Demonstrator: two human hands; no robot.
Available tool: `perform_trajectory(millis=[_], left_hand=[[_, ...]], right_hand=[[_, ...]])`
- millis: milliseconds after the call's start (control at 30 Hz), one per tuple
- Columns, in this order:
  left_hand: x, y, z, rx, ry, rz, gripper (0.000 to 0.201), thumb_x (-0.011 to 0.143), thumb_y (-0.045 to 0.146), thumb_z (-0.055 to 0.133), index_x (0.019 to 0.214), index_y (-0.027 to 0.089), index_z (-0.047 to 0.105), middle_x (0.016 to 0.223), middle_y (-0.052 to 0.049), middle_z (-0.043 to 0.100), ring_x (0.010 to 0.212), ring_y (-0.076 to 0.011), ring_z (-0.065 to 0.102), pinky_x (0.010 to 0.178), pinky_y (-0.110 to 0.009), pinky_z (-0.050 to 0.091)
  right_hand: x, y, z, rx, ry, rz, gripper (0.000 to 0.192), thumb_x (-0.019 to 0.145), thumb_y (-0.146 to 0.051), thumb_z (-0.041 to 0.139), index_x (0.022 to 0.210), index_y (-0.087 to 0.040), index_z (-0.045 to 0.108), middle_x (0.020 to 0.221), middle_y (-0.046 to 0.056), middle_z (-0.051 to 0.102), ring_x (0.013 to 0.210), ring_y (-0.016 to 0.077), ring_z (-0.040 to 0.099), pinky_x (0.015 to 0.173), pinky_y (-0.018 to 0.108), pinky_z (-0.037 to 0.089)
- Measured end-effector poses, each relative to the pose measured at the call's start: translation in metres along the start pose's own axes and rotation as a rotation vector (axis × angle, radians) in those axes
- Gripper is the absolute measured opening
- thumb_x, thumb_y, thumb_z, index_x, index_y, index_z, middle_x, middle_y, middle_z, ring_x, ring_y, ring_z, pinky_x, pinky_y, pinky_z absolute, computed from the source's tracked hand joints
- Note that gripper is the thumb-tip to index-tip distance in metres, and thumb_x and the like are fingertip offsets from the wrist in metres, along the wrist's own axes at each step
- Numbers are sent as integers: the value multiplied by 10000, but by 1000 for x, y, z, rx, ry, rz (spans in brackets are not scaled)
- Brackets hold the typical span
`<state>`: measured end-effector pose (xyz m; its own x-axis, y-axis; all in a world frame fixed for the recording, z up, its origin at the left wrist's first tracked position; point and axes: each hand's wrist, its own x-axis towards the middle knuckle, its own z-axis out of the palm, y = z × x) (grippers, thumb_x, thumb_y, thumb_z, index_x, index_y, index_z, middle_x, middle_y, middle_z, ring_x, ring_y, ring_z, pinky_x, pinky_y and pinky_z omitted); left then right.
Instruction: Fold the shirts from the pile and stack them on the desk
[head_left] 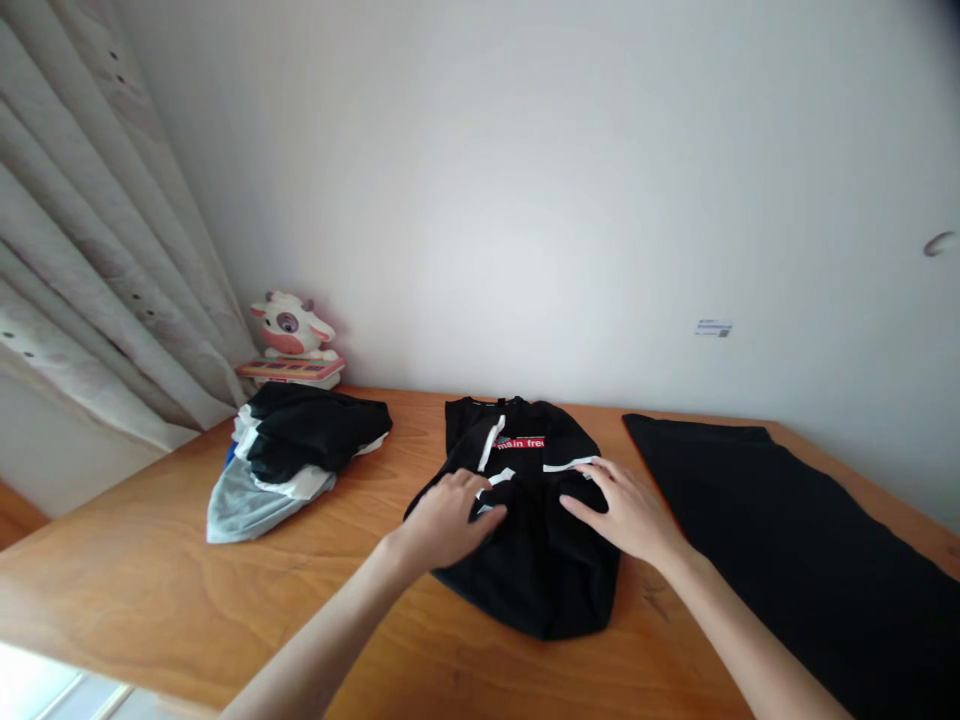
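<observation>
A black T-shirt with white trim and a red printed band lies rumpled on the table in front of me, its collar toward the wall. Over its left side is my left hand, thumb held apart from the fingers. On the opposite side, my right hand is spread, its fingertips by the white edge of a sleeve and its thumb over the dark cloth. Neither hand visibly pinches the fabric, though the left fingertips are partly hidden.
At the left is a heap of black, white and grey clothes. Behind it stands a cow-shaped toy keyboard near the curtain. A long black cloth lies flat along the right side of the wooden table, which meets the wall.
</observation>
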<state>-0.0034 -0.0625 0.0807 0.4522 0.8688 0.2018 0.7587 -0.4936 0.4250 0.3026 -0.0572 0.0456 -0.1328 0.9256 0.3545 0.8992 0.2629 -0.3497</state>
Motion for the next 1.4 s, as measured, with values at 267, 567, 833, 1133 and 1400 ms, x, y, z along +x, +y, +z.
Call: perform_trajectory(millis=[267, 567, 833, 1133, 1400], left_hand=[[-12, -30, 34, -117, 9, -50, 175, 872, 339, 606, 979, 249, 711, 1056, -103, 760, 1052, -320, 698, 952, -440, 515], [-40, -78, -36, -814, 506, -403, 423, 789, 604, 671, 904, 204, 596, 719, 12, 665, 675, -186, 640, 630, -259, 489], [-57, -87, -40, -455, -96, -292, 377, 751, 578, 724, 753, 201, 706, 737, -13, 707, 719, -226, 633, 630, -270, 463], [-66, -84, -75, -743, 347, -406, 528, 729, 707, 706, 824, 193, 626, 690, 16, 632, 655, -171, 598, 586, -237, 477], [-100, -92, -91, -205, -409, -548, 417, 743, 571, 712, 538, 233, 579, 439, 45, 541, 409, -150, 506, 410, -219, 328]], right_hand=[[-20, 9, 6, 120, 84, 194, 343, 922, -528, 439, 815, -255, 618, 799, 68, 717, 734, 258, 689, 671, 331, 497], [-81, 64, -41, 339, 44, 578, 527, 835, -716, 463, 573, -271, 568, 799, 61, 759, 861, 308, 720, 773, 368, 547], [-63, 30, -13, 197, -38, 178, 560, 736, -619, 696, 1157, -250, 693, 1111, 102, 752, 1048, 324, 706, 901, 423, 553], [-92, 46, -44, 137, 123, 200, 357, 885, -585, 483, 936, -291, 678, 986, 96, 761, 901, 318, 734, 784, 395, 552], [-133, 36, -88, 172, -498, 193, 377, 828, -569, 666, 573, -292, 654, 648, 38, 670, 589, 217, 635, 573, 298, 483]])
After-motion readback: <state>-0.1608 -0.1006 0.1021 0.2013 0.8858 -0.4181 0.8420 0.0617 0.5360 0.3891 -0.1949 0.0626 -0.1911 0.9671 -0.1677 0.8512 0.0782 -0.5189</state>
